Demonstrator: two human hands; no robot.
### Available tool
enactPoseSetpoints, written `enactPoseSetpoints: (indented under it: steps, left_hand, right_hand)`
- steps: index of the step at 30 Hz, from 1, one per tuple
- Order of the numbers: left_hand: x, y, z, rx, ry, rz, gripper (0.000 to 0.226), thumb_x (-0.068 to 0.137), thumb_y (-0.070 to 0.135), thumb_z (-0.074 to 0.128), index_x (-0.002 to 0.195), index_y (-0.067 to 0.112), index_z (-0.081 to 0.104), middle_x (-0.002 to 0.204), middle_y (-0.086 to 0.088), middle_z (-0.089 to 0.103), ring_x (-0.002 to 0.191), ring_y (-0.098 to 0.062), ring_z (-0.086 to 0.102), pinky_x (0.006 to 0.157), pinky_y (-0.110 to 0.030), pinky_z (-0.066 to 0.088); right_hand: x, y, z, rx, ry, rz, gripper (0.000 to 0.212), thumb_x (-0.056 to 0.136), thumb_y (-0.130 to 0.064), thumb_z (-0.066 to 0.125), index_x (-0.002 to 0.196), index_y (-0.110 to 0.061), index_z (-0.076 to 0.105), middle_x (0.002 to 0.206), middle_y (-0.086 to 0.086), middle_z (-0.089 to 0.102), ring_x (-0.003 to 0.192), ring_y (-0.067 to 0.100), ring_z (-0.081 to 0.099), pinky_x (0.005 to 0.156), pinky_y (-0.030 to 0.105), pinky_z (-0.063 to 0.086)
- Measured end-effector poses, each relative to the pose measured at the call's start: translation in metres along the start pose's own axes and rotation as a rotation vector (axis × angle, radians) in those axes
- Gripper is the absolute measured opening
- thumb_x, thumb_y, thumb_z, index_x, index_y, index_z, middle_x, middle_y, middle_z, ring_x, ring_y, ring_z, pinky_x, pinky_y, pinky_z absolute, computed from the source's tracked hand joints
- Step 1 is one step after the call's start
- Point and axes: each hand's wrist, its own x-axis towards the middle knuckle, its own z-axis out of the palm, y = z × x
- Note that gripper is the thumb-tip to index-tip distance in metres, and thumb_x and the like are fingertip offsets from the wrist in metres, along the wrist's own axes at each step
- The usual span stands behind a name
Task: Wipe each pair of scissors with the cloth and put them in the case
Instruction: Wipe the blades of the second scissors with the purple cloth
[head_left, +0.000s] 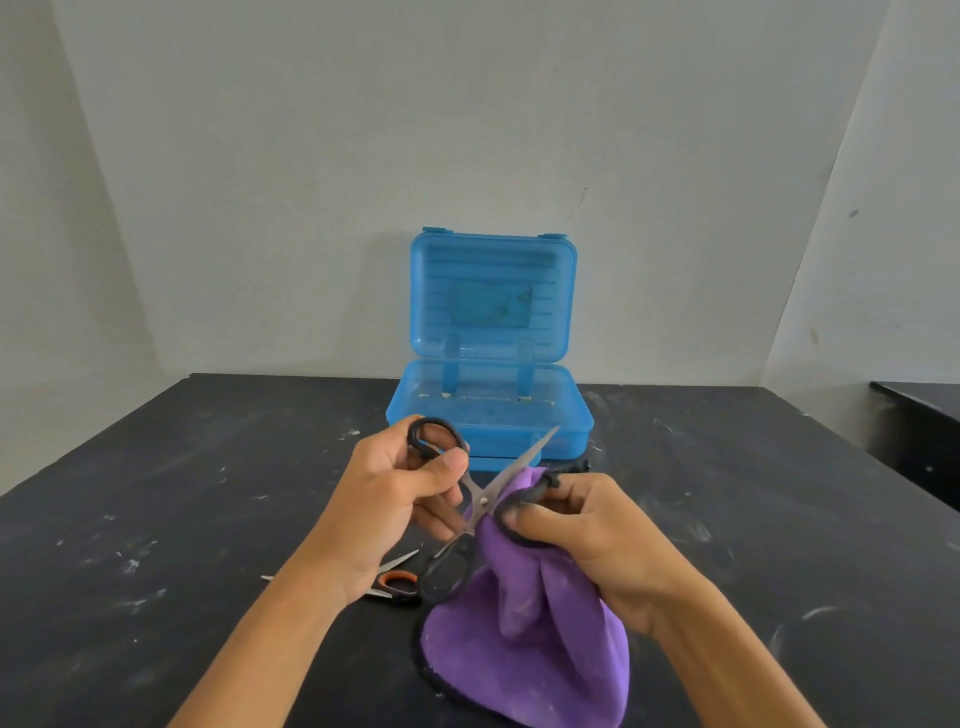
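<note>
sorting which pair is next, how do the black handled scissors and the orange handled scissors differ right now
The black handled scissors are held up off the table, blades spread open; the left hand pinches one handle loop and the right hand holds the purple cloth beside them. The orange handled scissors lie flat on the table, untouched and partly hidden behind the left wrist. Handle colours differ: black against orange and black. Both are outside the open blue case.

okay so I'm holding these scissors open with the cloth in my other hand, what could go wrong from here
1. The black-handled scissors are spread open, one bare blade pointing up; your right hand, holding the purple cloth, is close to the blades and might get nicked.
2. The left hand grips just one handle loop, so the scissors could swing.
3. The orange-handled scissors lie under your left wrist; lowering it might land on them.
</note>
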Motion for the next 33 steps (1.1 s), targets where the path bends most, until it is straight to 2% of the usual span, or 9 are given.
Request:
enactPoseSetpoints:
  steps: [4,7,12,15,19,21,25,28,33]
  left_hand:
    - [0.001,0.0,-0.001,0.026,0.005,-0.012,0.014,0.092,0.012,0.065,0.079,0.016,0.07,0.063,-0.01,0.063,0.053,-0.028,0.067,0.045,-0.028,0.054]
    - [0.001,-0.001,0.0,0.051,0.025,-0.014,0.02,0.095,0.008,0.063,0.079,0.017,0.07,0.063,-0.009,0.063,0.054,-0.028,0.068,0.045,-0.029,0.054]
    - [0.006,0.0,0.001,0.077,0.045,-0.013,0.005,0.094,0.01,0.064,0.09,0.008,0.067,0.062,-0.008,0.064,0.053,-0.028,0.066,0.045,-0.03,0.054]
    - [0.006,0.0,0.001,0.087,0.058,-0.016,0.005,0.094,0.01,0.064,0.09,0.007,0.066,0.063,-0.008,0.064,0.053,-0.03,0.066,0.046,-0.03,0.054]
    - [0.005,-0.004,0.001,0.089,0.124,-0.024,0.011,0.094,0.009,0.064,0.083,0.011,0.066,0.062,-0.01,0.062,0.055,-0.034,0.065,0.046,-0.031,0.054]
    - [0.005,-0.005,0.002,0.095,0.114,-0.04,0.01,0.095,0.009,0.064,0.085,0.01,0.065,0.062,-0.01,0.062,0.055,-0.033,0.065,0.046,-0.032,0.055]
    - [0.008,-0.004,0.006,0.124,0.074,-0.056,0.009,0.096,0.009,0.062,0.087,0.008,0.062,0.061,-0.007,0.063,0.055,-0.031,0.065,0.048,-0.033,0.055]
    - [0.009,-0.004,0.006,0.123,0.089,-0.051,0.01,0.096,0.008,0.061,0.086,0.008,0.062,0.059,-0.005,0.063,0.054,-0.031,0.066,0.047,-0.032,0.055]
    - [0.008,-0.009,0.007,0.095,0.136,-0.049,0.017,0.096,0.007,0.062,0.079,0.011,0.061,0.057,-0.007,0.061,0.052,-0.031,0.065,0.044,-0.03,0.054]
  right_hand:
    - [-0.001,-0.001,-0.002,-0.058,0.007,-0.007,0.021,0.079,-0.02,0.078,0.09,-0.003,0.08,0.096,0.024,0.079,0.086,0.022,0.072,0.088,0.04,0.059]
    - [-0.002,-0.001,-0.002,-0.068,-0.007,0.006,0.005,0.079,-0.013,0.073,0.077,-0.01,0.077,0.079,0.01,0.074,0.077,0.019,0.066,0.08,0.037,0.056]
    - [0.0,0.003,0.009,-0.116,0.112,-0.002,0.028,0.077,-0.04,0.078,0.081,-0.012,0.082,0.083,0.015,0.08,0.073,0.017,0.071,0.075,0.034,0.06]
    - [0.001,0.004,0.01,-0.116,0.122,-0.004,0.024,0.079,-0.035,0.077,0.08,-0.011,0.081,0.085,0.022,0.077,0.074,0.02,0.069,0.075,0.037,0.06]
    - [0.001,0.007,0.007,-0.134,0.105,0.003,0.014,0.08,-0.024,0.071,0.076,-0.015,0.081,0.077,0.01,0.077,0.074,0.019,0.068,0.076,0.038,0.059]
    - [0.0,0.009,0.006,-0.142,0.107,0.006,0.015,0.08,-0.03,0.073,0.077,-0.017,0.081,0.08,0.008,0.079,0.075,0.019,0.07,0.077,0.038,0.06]
    - [0.002,0.012,0.008,-0.104,0.144,-0.009,0.031,0.074,-0.046,0.078,0.081,-0.016,0.082,0.086,0.016,0.08,0.075,0.019,0.072,0.078,0.039,0.062]
    - [0.004,0.013,0.009,-0.092,0.157,-0.017,0.031,0.072,-0.044,0.077,0.08,-0.013,0.081,0.084,0.019,0.078,0.073,0.019,0.069,0.075,0.039,0.06]
    - [0.004,0.014,0.008,-0.103,0.167,-0.026,0.028,0.074,-0.036,0.073,0.076,-0.008,0.077,0.073,0.008,0.071,0.07,0.018,0.062,0.071,0.04,0.055]
